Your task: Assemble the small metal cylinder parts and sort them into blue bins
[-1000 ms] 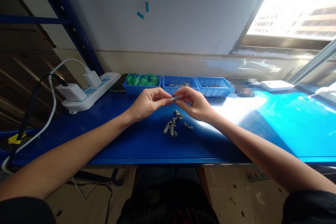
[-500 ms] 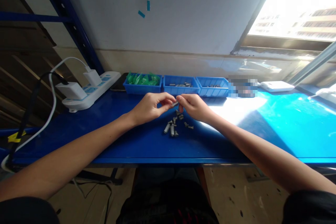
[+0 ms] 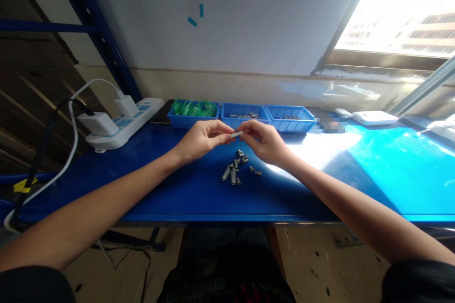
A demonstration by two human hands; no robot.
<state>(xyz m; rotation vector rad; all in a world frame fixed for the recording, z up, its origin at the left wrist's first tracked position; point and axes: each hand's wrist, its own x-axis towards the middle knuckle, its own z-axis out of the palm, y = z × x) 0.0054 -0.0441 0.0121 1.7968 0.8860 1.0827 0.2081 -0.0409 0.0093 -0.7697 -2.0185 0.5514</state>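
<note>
My left hand (image 3: 199, 140) and my right hand (image 3: 266, 142) meet above the blue table, fingertips nearly touching. Between them is a small, slim silver metal piece (image 3: 236, 134), lying almost level. Left thumb and fingers pinch one end, and the right fingertips close on the other. Whether it is one part or two joined parts is too small to tell. Just below the hands lies a loose pile of metal screws and longer metal sleeves (image 3: 233, 176). Two short screws (image 3: 255, 171) rest slightly apart to the right of the pile.
Along the wall stand blue bins: one with green plastic packets (image 3: 194, 108), one with metal parts (image 3: 245, 122), one with smaller parts (image 3: 290, 125). A white power strip (image 3: 124, 133) with plugged-in chargers is at left. A white box-shaped device (image 3: 375, 118) sits at right. The blue table (image 3: 185, 201) ends nearby.
The right hand has rolled its grip, and its fingers now reach over the metal piece from above. More of the piece shows between the fingertips. The pile on the table is unchanged.
</note>
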